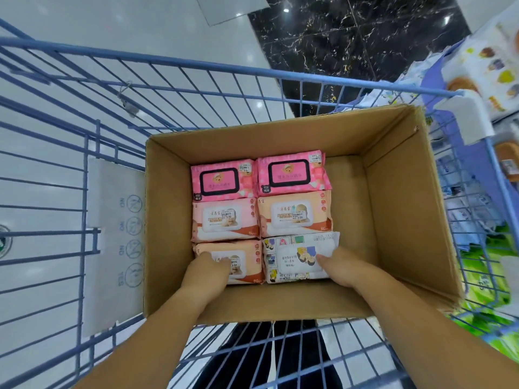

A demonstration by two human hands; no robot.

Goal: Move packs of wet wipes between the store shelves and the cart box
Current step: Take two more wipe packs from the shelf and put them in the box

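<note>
An open cardboard box [393, 192] stands in a blue wire cart [196, 63]. Its left part holds wet wipe packs in two columns. Two pink packs [222, 178] lie at the far end, and two peach packs [295, 211] lie in the middle. Nearest me are another peach pack [248, 261] on the left and a white cartoon-printed pack [295, 248] on the right. My left hand [207, 273] grips the near peach pack, thumb on its top. My right hand [345, 268] holds the white pack at its right end, thumb on top. The fingers of both hands are hidden.
The right third of the box floor is bare cardboard. A grey plastic flap [115, 234] hangs inside the cart left of the box. Store shelves with packaged goods [488, 66] run along the right, with green packs [491, 276] lower down. The floor is glossy white and black tile.
</note>
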